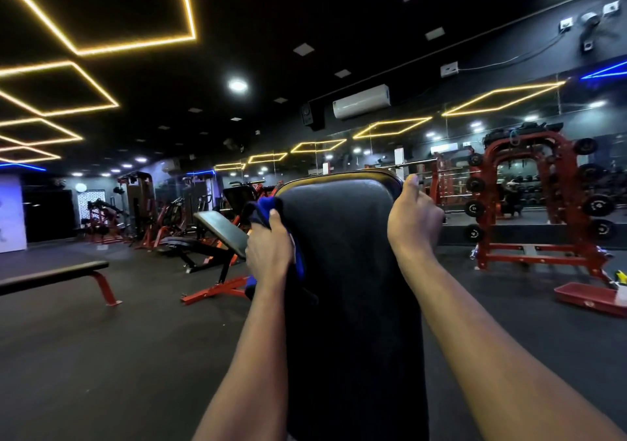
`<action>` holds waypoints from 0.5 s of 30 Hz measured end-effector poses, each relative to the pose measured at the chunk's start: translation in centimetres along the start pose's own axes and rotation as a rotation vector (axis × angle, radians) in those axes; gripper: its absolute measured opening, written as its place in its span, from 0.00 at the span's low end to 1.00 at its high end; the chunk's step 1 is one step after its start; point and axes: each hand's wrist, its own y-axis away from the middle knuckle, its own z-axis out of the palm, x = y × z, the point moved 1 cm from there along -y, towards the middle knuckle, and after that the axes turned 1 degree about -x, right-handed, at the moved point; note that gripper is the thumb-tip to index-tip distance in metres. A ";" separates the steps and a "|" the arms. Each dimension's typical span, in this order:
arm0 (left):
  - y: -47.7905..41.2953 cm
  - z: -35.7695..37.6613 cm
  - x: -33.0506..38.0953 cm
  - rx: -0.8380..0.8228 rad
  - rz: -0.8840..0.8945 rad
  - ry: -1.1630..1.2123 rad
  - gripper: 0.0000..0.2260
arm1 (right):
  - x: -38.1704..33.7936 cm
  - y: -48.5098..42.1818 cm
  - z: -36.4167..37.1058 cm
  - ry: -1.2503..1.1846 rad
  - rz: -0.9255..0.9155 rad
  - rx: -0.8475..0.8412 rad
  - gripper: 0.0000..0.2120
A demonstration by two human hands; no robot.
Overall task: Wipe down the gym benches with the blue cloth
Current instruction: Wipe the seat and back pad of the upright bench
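Two hands work the raised black backrest pad (342,254) of an incline bench, well apart on opposite edges. The left hand (269,250) grips the blue cloth (268,205) and presses it against the pad's left edge near the top. The right hand (412,216) curls round the right edge, seemingly to steady the pad. The step in hand looks like wiping the backrest's side. Next, the cloth likely needs drawing across or down the pad's face. A flat bench (54,276) and an adjustable bench (217,237) stand to the left.
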 end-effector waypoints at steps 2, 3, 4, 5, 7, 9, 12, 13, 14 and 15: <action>-1.5 0.1 2.1 0.003 0.107 0.001 0.22 | 0.1 -0.1 0.1 -0.009 0.000 -0.004 0.25; -2.2 0.2 3.2 -0.012 0.164 0.010 0.21 | 0.2 -0.2 0.2 -0.022 -0.001 -0.006 0.25; -2.8 0.3 3.9 -0.031 0.206 0.017 0.20 | 0.3 -0.2 0.3 -0.026 -0.004 -0.006 0.26; -3.2 0.4 4.0 -0.039 0.226 0.026 0.19 | 0.3 -0.3 0.3 -0.021 -0.008 -0.001 0.26; -3.2 0.5 2.8 -0.025 0.210 0.069 0.18 | 0.4 -0.2 0.3 -0.006 -0.014 0.006 0.25; -1.9 0.5 0.9 0.008 0.159 0.114 0.19 | 0.4 -0.3 0.3 0.009 -0.021 0.005 0.26; 0.8 0.5 -1.8 0.029 0.068 0.118 0.21 | 0.5 -0.3 0.2 0.007 -0.032 0.015 0.25; 1.6 0.4 -2.7 0.031 0.044 0.105 0.21 | 0.5 -0.2 0.2 -0.006 -0.035 0.013 0.25; 2.3 0.4 -3.9 0.030 0.018 0.091 0.21 | 0.4 -0.1 0.1 -0.020 -0.032 0.009 0.26; 3.1 0.4 -5.0 0.028 -0.007 0.083 0.22 | 0.3 0.0 0.1 -0.026 -0.030 0.004 0.26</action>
